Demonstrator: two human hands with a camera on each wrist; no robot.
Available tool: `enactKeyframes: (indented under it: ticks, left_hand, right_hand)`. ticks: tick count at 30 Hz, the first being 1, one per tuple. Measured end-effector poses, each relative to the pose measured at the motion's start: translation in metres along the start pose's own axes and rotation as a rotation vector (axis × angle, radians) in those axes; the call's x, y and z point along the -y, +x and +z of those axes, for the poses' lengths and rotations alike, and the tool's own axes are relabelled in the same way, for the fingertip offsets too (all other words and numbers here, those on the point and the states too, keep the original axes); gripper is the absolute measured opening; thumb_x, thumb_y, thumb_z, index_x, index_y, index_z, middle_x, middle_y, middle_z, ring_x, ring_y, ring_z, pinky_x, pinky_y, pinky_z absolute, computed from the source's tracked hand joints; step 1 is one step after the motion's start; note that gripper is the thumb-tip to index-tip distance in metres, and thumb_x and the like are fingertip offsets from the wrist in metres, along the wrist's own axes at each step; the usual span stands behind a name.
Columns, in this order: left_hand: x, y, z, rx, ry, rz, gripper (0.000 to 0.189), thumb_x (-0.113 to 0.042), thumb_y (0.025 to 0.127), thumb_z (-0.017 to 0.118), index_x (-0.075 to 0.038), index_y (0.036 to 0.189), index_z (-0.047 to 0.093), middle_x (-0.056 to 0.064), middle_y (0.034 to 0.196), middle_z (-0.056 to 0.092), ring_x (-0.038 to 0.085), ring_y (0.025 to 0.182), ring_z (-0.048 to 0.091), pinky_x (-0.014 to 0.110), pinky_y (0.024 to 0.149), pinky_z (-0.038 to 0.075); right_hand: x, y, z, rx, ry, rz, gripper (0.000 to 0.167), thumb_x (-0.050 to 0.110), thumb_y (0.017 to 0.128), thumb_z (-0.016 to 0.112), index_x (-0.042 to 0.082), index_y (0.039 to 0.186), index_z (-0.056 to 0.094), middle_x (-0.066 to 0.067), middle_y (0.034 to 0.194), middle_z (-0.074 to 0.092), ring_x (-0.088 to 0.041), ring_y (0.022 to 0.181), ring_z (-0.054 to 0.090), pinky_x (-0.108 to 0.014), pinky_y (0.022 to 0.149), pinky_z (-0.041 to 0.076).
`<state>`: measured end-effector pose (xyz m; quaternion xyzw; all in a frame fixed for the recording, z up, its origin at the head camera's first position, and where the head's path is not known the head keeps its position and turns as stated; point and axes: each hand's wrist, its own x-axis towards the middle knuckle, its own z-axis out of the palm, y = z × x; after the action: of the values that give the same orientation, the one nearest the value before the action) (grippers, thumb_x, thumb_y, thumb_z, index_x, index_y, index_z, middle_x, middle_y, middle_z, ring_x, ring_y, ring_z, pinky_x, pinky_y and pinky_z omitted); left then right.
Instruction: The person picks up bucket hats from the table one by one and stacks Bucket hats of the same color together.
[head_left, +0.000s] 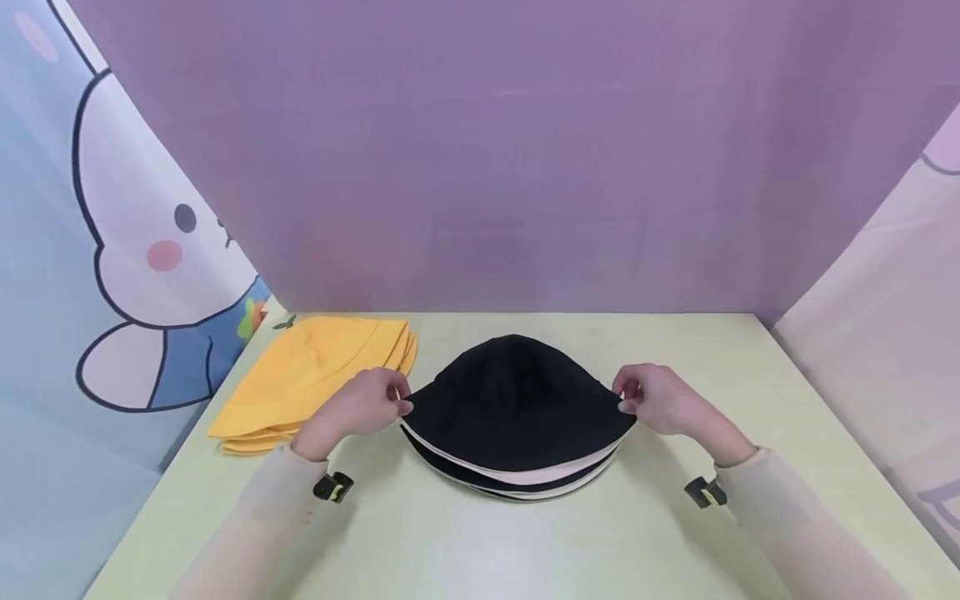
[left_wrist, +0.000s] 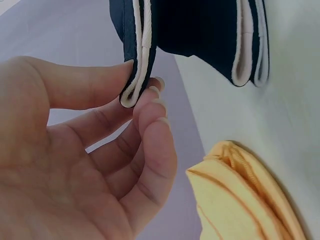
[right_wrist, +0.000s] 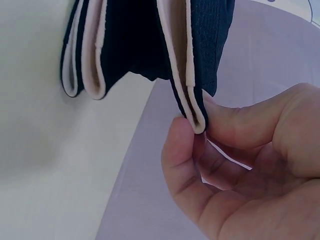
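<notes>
A black bucket hat [head_left: 517, 408] with a pale lining, folded flat, is held by its two brim corners over more folded black hats [head_left: 487, 482]. My left hand [head_left: 372, 402] pinches the left corner between thumb and fingertips. At the opposite corner my right hand [head_left: 656, 400] pinches the brim the same way. In both wrist views the pinched black hat [left_wrist: 140, 50] stands apart from the lower hats [right_wrist: 90, 60], whose pale-edged brims lie on the table. A stack of folded yellow hats [head_left: 307, 367] lies close beyond the left hand.
The pale table [head_left: 495, 550] meets a purple cloth backdrop [head_left: 510, 167] at its far edge. A blue curtain with a cartoon rabbit [head_left: 150, 250] hangs along the left side, and a pale curtain [head_left: 892, 333] along the right. Each wrist wears a small dark strap device [head_left: 333, 487].
</notes>
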<state>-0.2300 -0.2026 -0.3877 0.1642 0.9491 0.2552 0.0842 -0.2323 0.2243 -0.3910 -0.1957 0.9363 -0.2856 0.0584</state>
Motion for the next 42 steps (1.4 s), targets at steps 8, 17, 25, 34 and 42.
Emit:
enactKeyframes:
  ticks: [8, 17, 25, 34, 42]
  left_hand:
    - [0.01, 0.004, 0.011, -0.001, 0.008, -0.014, 0.003, -0.012, 0.089, 0.07, -0.01, 0.087, 0.068, 0.0, 0.073, 0.058, 0.017, 0.065, 0.054, 0.035, 0.061, 0.045]
    - [0.019, 0.007, 0.028, -0.005, -0.004, -0.012, 0.007, -0.009, 0.084, 0.074, -0.01, 0.082, 0.067, -0.001, 0.071, 0.058, 0.016, 0.065, 0.053, 0.034, 0.062, 0.045]
    - [0.022, 0.01, 0.039, -0.012, 0.002, -0.06, 0.016, -0.008, 0.085, 0.073, -0.011, 0.078, 0.059, 0.002, 0.073, 0.056, 0.018, 0.066, 0.052, 0.033, 0.061, 0.043]
    - [0.019, 0.012, 0.042, -0.036, 0.084, -0.071, 0.013, -0.009, 0.086, 0.074, -0.009, 0.089, 0.061, 0.002, 0.08, 0.058, 0.021, 0.072, 0.055, 0.036, 0.066, 0.046]
    - [-0.01, 0.007, 0.042, -0.089, 0.192, 0.088, 0.041, -0.025, 0.084, 0.082, -0.007, 0.119, 0.069, 0.008, 0.105, 0.06, 0.029, 0.1, 0.058, 0.044, 0.085, 0.05]
  right_hand:
    - [-0.005, 0.0, 0.007, 0.032, 0.026, 0.013, 0.017, -0.01, 0.084, 0.067, 0.006, 0.091, 0.064, -0.002, 0.078, 0.057, -0.017, 0.072, 0.051, -0.031, 0.065, 0.043]
    - [-0.014, 0.004, 0.024, 0.061, 0.023, 0.046, 0.018, -0.011, 0.083, 0.067, 0.006, 0.09, 0.064, -0.001, 0.077, 0.055, -0.017, 0.073, 0.051, -0.032, 0.066, 0.043]
    - [-0.021, 0.01, 0.038, 0.056, 0.01, 0.069, 0.018, -0.01, 0.084, 0.066, 0.007, 0.088, 0.061, 0.0, 0.074, 0.052, -0.017, 0.071, 0.05, -0.033, 0.065, 0.044]
    - [-0.019, 0.01, 0.043, 0.048, -0.076, 0.082, 0.016, -0.009, 0.083, 0.064, 0.003, 0.094, 0.063, -0.002, 0.076, 0.054, -0.018, 0.07, 0.052, -0.034, 0.064, 0.046]
    - [-0.001, 0.008, 0.045, -0.106, -0.179, -0.068, 0.018, 0.003, 0.085, 0.075, -0.002, 0.101, 0.07, -0.006, 0.088, 0.06, -0.025, 0.083, 0.06, -0.044, 0.077, 0.051]
